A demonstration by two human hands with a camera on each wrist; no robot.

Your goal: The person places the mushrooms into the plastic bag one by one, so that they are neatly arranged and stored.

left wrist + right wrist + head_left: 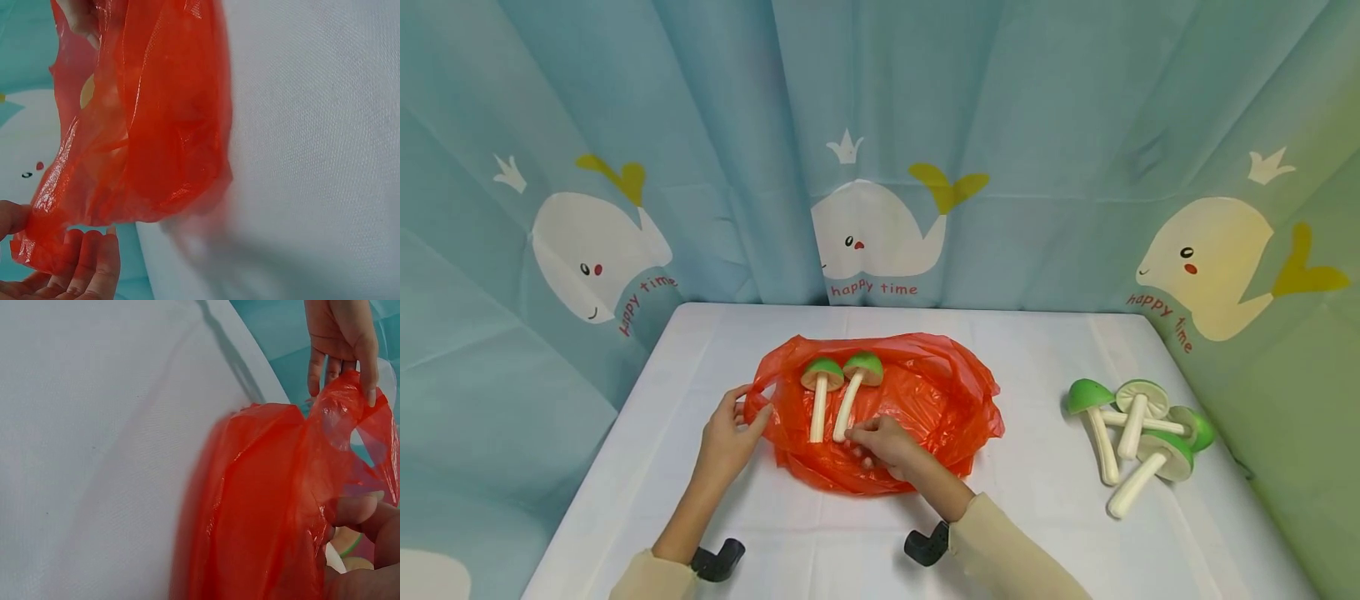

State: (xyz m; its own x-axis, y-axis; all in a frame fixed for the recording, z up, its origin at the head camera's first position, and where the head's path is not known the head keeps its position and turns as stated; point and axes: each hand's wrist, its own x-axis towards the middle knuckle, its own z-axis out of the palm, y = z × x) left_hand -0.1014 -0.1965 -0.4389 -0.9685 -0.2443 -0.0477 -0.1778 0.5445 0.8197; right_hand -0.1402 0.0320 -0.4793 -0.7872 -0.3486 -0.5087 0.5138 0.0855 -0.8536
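A red plastic bag (917,392) lies spread with its mouth open on the white table. My left hand (727,433) grips the bag's left edge; in the left wrist view its thumb and fingers (103,265) pinch the thin film. Inside the bag, two toy mushrooms with green caps and pale stems lie side by side, a left mushroom (819,408) and a right mushroom (850,400). My right hand (887,446) reaches over the near rim and pinches the right mushroom at the lower end of its stem. Red film partly hides these fingers in the right wrist view.
Several more green-capped mushrooms (1138,421) lie in a loose pile at the table's right side. A blue curtain (1045,150) with whale prints hangs behind the white table (1037,550). Black wrist devices (927,546) sit under both forearms.
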